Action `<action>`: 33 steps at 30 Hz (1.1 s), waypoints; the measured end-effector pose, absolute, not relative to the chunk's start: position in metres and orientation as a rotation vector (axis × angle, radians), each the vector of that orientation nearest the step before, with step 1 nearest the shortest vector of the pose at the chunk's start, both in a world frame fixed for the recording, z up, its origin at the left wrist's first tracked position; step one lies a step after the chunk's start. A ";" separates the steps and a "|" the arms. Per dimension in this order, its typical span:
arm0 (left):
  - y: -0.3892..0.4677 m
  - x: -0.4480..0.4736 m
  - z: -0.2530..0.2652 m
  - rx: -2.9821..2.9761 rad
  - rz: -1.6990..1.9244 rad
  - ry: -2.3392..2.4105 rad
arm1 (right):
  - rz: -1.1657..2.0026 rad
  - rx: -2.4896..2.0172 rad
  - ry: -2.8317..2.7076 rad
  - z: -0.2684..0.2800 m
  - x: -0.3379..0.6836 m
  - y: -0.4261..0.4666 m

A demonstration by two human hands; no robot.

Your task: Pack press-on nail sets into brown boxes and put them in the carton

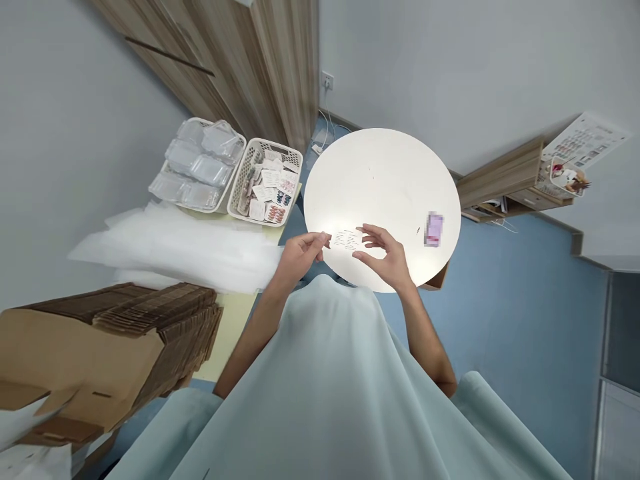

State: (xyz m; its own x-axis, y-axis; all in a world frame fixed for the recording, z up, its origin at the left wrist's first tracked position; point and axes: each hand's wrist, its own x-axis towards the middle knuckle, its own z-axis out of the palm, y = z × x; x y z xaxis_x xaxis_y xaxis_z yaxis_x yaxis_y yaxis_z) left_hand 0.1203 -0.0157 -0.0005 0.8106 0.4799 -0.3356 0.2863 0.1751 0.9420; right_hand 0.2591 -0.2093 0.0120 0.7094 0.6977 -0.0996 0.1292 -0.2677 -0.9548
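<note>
A small white printed card (347, 241) is over the near part of the round white table (383, 160), its lines of text facing up. My left hand (301, 255) is closed in a pinch at the card's left edge. On the other side, my right hand (390, 259) has its thumb and fingers spread around the card's right edge. Whether the right fingertips touch the card, I cannot tell. To the right on the table lies a blurred pinkish-purple object (433, 230).
Left of the table stand a white basket (240, 193) of printed cards and packets and another basket (235, 175) of clear plastic bags. White foam sheets (185, 247) and folded cardboard boxes (165, 327) lie nearer. A wooden shelf unit (505, 183) is at the right.
</note>
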 end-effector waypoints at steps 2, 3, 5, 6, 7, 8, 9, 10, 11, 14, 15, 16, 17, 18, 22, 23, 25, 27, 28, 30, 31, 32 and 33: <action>-0.019 0.120 0.002 1.414 0.111 0.671 | 0.591 -1.815 -0.774 0.014 0.259 -0.211; -0.020 0.120 0.002 1.410 0.104 0.676 | 0.577 -1.830 -0.819 0.014 0.259 -0.211; -0.024 0.122 0.003 1.407 0.108 0.690 | 0.551 -1.862 -0.886 0.014 0.259 -0.212; -0.025 0.122 0.004 1.411 0.115 0.696 | 0.537 -1.875 -0.912 0.013 0.259 -0.213; -0.027 0.123 0.004 1.419 0.125 0.701 | 0.525 -1.887 -0.936 0.012 0.259 -0.214; -0.028 0.124 0.004 1.429 0.134 0.706 | 0.516 -1.901 -0.958 0.011 0.259 -0.214; -0.029 0.124 0.003 1.440 0.144 0.712 | 0.507 -1.919 -0.979 0.010 0.259 -0.215; -0.030 0.125 0.003 1.451 0.153 0.718 | 0.494 -1.939 -1.002 0.009 0.260 -0.216; -0.031 0.125 0.002 1.461 0.163 0.723 | 0.472 -1.963 -1.031 0.008 0.260 -0.216; -0.036 0.126 -0.003 1.490 0.194 0.728 | 0.362 -2.036 -1.161 0.007 0.258 -0.214; -0.038 0.127 -0.005 1.500 0.205 0.727 | 0.323 -2.066 -1.209 0.007 0.256 -0.212; -0.040 0.127 -0.008 1.510 0.215 0.726 | 0.292 -2.100 -1.254 0.008 0.254 -0.210; -0.042 0.127 -0.010 1.520 0.222 0.726 | 0.273 -2.138 -1.293 0.009 0.252 -0.207; -0.044 0.128 -0.012 1.531 0.226 0.728 | 0.260 -2.173 -1.327 0.010 0.249 -0.204; -0.050 0.129 -0.018 1.575 0.220 0.750 | 0.244 -2.253 -1.435 0.014 0.239 -0.190; -0.051 0.129 -0.018 1.583 0.219 0.757 | 0.246 -2.261 -1.451 0.014 0.238 -0.188; -0.052 0.129 -0.018 1.595 0.217 0.764 | 0.263 -2.258 -1.455 0.013 0.238 -0.185; -0.051 0.128 -0.016 1.601 0.216 0.756 | 0.298 -2.212 -1.419 0.011 0.239 -0.184; -0.050 0.128 -0.015 1.596 0.212 0.746 | 0.321 -2.174 -1.384 0.010 0.240 -0.185; -0.045 0.126 -0.013 1.551 0.174 0.715 | 0.385 -2.080 -1.284 0.008 0.242 -0.187; -0.042 0.125 -0.013 1.505 0.139 0.701 | 0.423 -2.028 -1.221 0.008 0.242 -0.189; -0.039 0.124 -0.013 1.449 0.103 0.693 | 0.463 -1.976 -1.150 0.008 0.242 -0.191; -0.037 0.123 -0.013 1.390 0.070 0.689 | 0.502 -1.923 -1.076 0.009 0.243 -0.193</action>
